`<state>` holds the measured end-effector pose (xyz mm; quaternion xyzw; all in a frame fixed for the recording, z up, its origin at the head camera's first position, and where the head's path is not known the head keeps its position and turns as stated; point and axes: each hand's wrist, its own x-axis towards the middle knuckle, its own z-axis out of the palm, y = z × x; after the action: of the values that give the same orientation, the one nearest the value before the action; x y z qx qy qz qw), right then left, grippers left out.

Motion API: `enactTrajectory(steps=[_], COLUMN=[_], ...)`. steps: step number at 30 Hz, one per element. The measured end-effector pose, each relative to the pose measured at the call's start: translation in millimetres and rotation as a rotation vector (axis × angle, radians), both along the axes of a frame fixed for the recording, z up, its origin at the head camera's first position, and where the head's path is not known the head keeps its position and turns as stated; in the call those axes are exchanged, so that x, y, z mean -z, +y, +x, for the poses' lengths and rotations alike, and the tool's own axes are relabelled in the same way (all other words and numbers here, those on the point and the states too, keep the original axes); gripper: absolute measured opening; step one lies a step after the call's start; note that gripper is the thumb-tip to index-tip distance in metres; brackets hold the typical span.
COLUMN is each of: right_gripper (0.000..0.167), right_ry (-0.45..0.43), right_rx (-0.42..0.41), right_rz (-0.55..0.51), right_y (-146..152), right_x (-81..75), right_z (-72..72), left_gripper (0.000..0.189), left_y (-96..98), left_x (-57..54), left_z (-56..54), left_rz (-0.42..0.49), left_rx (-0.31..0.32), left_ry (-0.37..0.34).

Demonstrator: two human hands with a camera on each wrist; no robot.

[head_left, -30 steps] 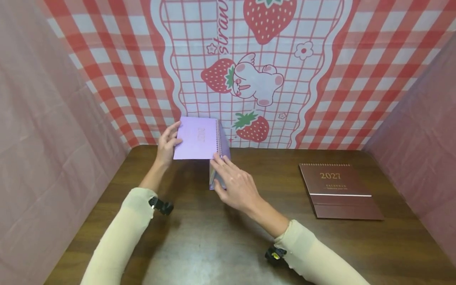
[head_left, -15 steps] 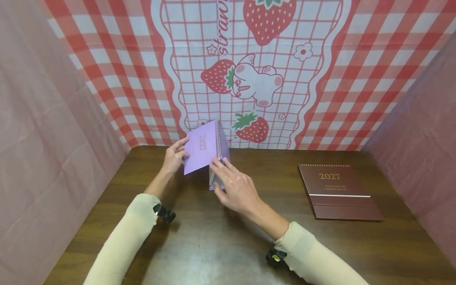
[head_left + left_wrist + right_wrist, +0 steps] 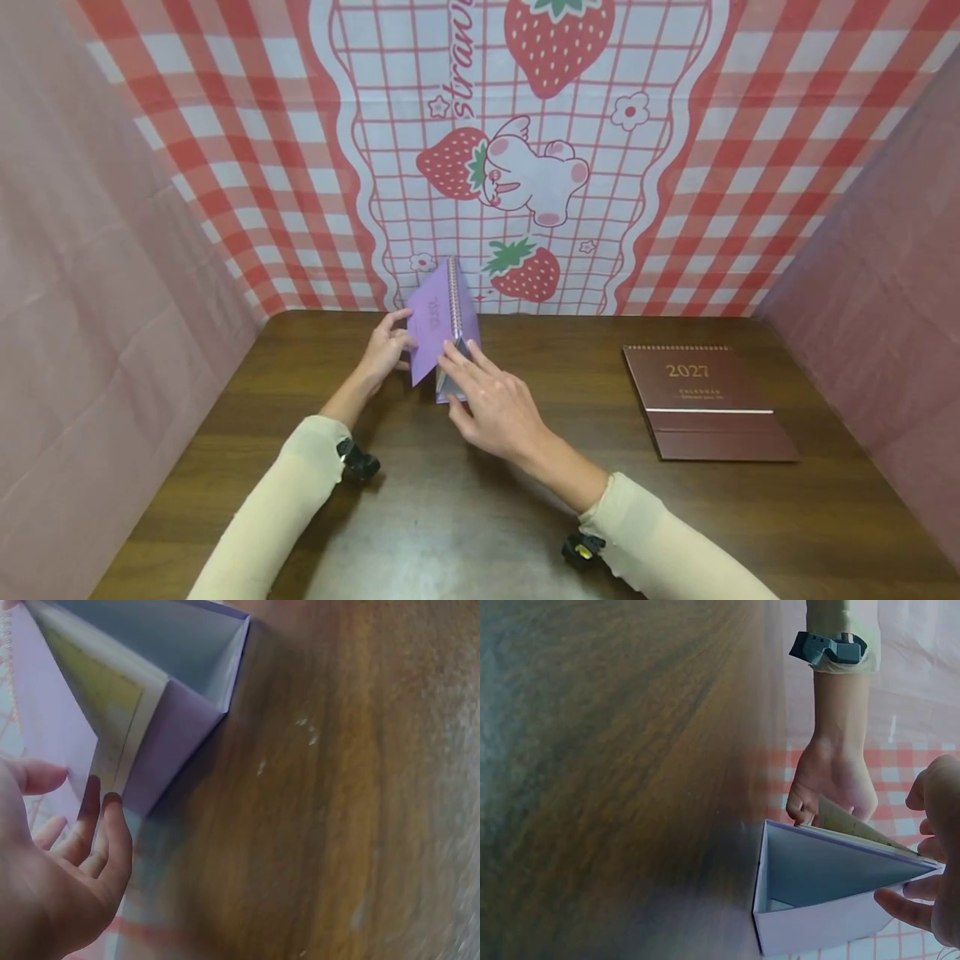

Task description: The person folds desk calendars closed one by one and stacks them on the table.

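A purple desk calendar (image 3: 463,317) stands as a tent near the table's back edge, its spiral spine at the top. The left hand (image 3: 386,350) pinches the loose edge of its front cover (image 3: 56,712), which tilts away from the yellowish pages (image 3: 112,697) behind it. At the calendar's near end, the right hand (image 3: 498,404) has its fingers on both sides of the ridge, gripping it by the spine. Its thumb appears apart from the calendar in the right wrist view. The hollow triangular stand (image 3: 832,874) shows there from its open end.
A dark brown 2027 calendar (image 3: 708,404) lies flat on the right of the wooden table (image 3: 420,517). Behind the table hangs a red checked strawberry cloth (image 3: 525,183). Pink cloth (image 3: 120,317) closes off the left and right sides.
The left hand has moved right and down, bringing the purple cover from nearly level to a steep slope against the stand. The right hand stays almost in place at the spine.
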<state>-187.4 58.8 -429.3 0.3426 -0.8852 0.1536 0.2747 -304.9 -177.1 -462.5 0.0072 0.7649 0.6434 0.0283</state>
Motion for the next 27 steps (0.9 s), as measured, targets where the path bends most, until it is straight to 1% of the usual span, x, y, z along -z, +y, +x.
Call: enactTrajectory(steps=[6, 13, 19, 23, 27], right_gripper=[0.056, 0.056, 0.055, 0.052, 0.050], right_ry=[0.011, 0.008, 0.000, 0.032, 0.078], right_rx=[-0.003, -0.009, -0.014, -0.017, -0.027], right_rz=[-0.005, -0.016, -0.029, -0.030, -0.059], right_y=[2, 2, 1, 1, 1], right_x=[2.5, 4.7, 5.1, 3.8, 0.6], right_z=[0.9, 0.3, 0.9, 3.6, 6.8], left_gripper=[0.074, 0.065, 0.060, 0.056, 0.056], left_y=[8.7, 13.2, 13.5, 13.3, 14.4], left_x=[1.8, 4.0, 3.4, 2.8, -0.9], left_z=[2.9, 0.9, 1.5, 1.8, 0.6], left_rz=[-0.052, -0.045, -0.039, -0.053, -0.049], left_rx=[0.036, 0.043, 0.068, 0.087, 0.095], left_ry=[-0.006, -0.017, -0.026, -0.017, -0.001])
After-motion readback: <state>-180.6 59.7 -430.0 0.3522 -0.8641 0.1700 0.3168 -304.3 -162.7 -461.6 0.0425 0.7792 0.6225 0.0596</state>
